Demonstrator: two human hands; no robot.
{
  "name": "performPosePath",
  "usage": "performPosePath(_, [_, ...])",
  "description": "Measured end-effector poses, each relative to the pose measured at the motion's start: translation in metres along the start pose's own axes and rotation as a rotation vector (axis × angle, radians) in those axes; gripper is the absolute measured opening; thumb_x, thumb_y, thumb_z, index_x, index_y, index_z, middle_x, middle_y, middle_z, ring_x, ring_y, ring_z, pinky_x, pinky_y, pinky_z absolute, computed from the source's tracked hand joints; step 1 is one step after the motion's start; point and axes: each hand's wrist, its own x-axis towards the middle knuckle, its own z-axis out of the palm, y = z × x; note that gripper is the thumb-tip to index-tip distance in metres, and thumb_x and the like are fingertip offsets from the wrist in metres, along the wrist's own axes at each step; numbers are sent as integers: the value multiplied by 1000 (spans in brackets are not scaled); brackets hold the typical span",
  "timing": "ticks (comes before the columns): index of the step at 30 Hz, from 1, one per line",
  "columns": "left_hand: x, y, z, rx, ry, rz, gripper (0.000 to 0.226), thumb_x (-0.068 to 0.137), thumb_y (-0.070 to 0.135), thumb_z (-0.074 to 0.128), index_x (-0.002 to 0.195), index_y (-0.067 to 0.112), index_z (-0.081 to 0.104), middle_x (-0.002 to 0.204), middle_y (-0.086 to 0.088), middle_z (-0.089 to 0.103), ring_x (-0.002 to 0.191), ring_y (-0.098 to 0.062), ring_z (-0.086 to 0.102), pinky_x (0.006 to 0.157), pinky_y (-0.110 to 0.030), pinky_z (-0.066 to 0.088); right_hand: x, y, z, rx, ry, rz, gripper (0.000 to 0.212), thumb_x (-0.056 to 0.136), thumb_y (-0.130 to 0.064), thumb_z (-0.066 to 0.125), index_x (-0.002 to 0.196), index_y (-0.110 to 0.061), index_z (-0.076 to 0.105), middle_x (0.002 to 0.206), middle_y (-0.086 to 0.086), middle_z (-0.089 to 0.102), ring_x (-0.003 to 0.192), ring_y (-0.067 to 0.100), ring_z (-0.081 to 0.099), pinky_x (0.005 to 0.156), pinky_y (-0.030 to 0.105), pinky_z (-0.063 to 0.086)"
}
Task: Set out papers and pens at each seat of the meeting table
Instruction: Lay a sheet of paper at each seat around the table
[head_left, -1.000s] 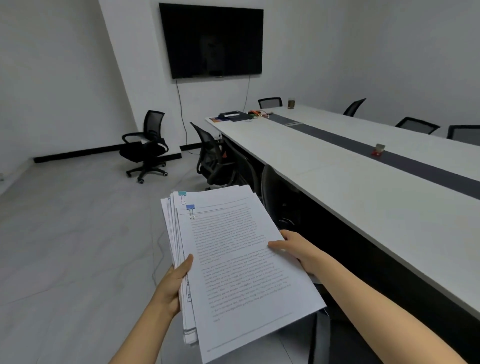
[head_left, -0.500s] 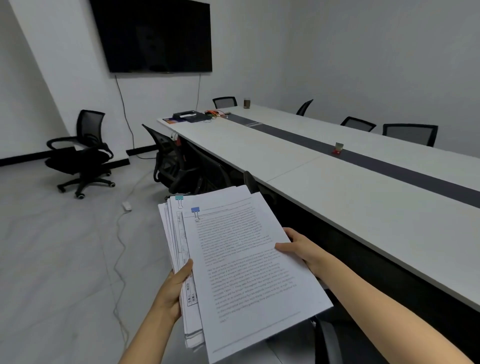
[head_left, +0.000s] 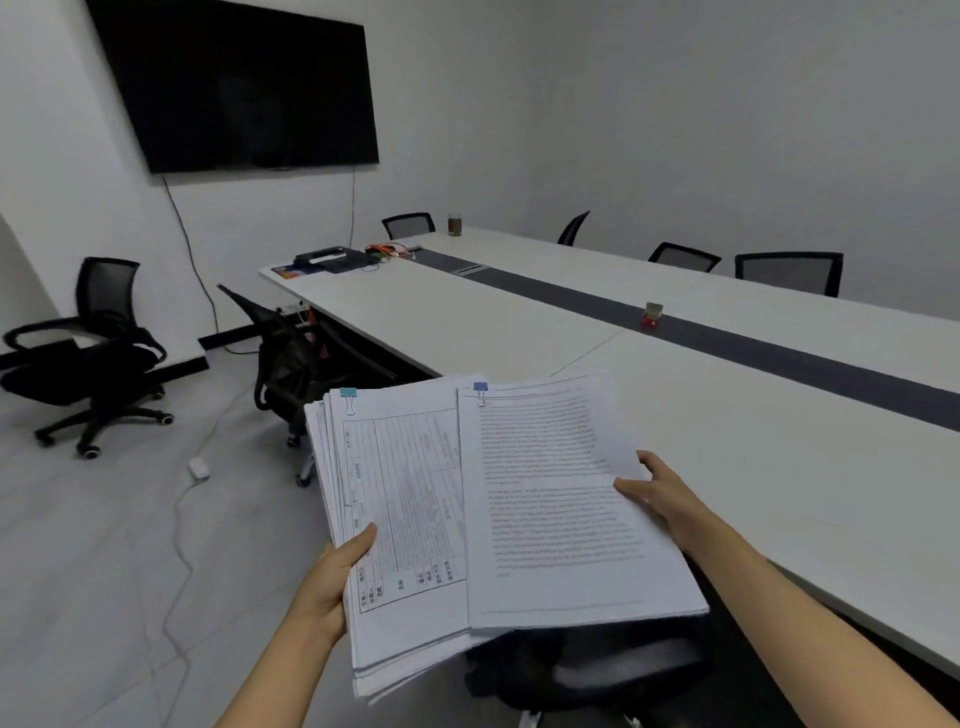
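My left hand (head_left: 337, 571) grips a thick stack of clipped papers (head_left: 400, 519) at its lower left edge, thumb on top. Its top sheet is a printed form with a teal binder clip. My right hand (head_left: 657, 496) holds a separate clipped set of text pages (head_left: 550, 499) by its right edge, shifted to the right off the stack and partly over the near edge of the long white meeting table (head_left: 753, 467). A blue clip sits at its top left corner. No pens are visible in either hand.
Black mesh chairs stand along the table's near side (head_left: 291, 358) and far side (head_left: 789, 273); one is directly below the papers (head_left: 587, 670). Another chair (head_left: 88, 348) stands loose on the left floor near a white cable. Items lie at the table's far end (head_left: 332, 260).
My right hand has slid the top text set to the right off the stack, uncovering the form sheet beneath. The view has turned toward the table.
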Motion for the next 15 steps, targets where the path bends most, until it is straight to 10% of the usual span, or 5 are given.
performPosePath(8, [131, 32, 57, 6, -41, -15, 63, 76, 15, 55, 138, 5, 44, 122, -20, 61, 99, -35, 66, 66, -45, 59, 121, -25, -84, 366, 429, 33, 47, 93, 6, 47, 137, -2, 34, 133, 24, 47, 83, 30, 54, 82, 43, 44])
performPosePath(15, [196, 41, 76, -2, -99, -75, 100, 49, 21, 91, 137, 7, 46, 127, -21, 58, 98, -35, 67, 67, -48, 58, 173, -37, -129, 442, 588, -5, 51, 94, -6, 53, 140, -3, 32, 139, 16, 46, 107, 30, 53, 91, 41, 44])
